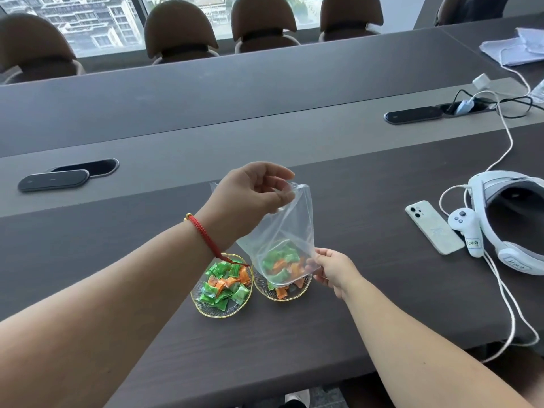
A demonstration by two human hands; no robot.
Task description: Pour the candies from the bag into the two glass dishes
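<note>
While your left hand (259,189) pinches clear plastic bag (290,231) bottom high at frame centre, right hand (332,270) grips mouth low, funnelling green and orange wrapped candies (282,265) into right gold-rimmed glass dish (282,293); left gold-rimmed glass dish (222,285) already heaped.

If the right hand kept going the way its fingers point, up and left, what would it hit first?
Probably the clear bag itself: the right hand already pinches its lower corner. Beyond lies the left hand, though depth is uncertain.

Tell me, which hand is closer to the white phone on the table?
Right. The right hand pinches the bag's lower corner, on the phone's side; the left hand grips the bag's top, farther away.
</note>
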